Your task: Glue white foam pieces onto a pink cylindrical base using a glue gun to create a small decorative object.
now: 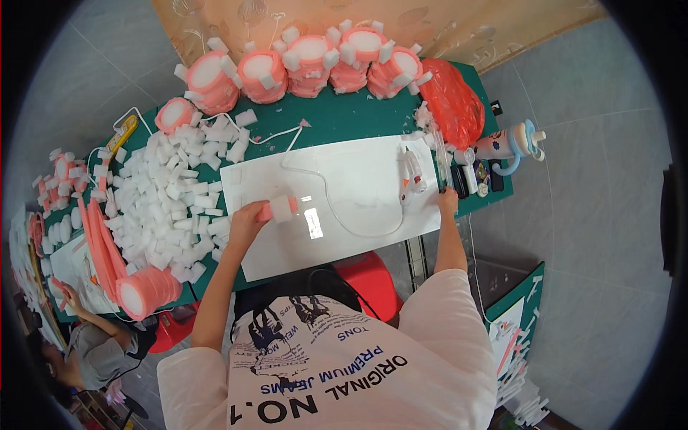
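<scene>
My left hand [247, 223] is closed on a pink foam strip [266, 212] with a white foam block [282, 208] against it, held over the left part of a glossy white board [358, 247]. On the right part of the board lies a white hot glue gun [413, 175] with orange marks, its white cord looping across the board. My right hand [448, 202] is at the board's right edge, fingers drawn together beside a clear plastic strip [442, 161]. What it grips is too small to make out.
A heap of white foam blocks [161, 193] covers the table's left. Pink foam rolls [308, 64] studded with white blocks line the back. A red plastic bag [455, 100] and a tumbler [498, 143] stand right. Another person [100, 351] works at far left.
</scene>
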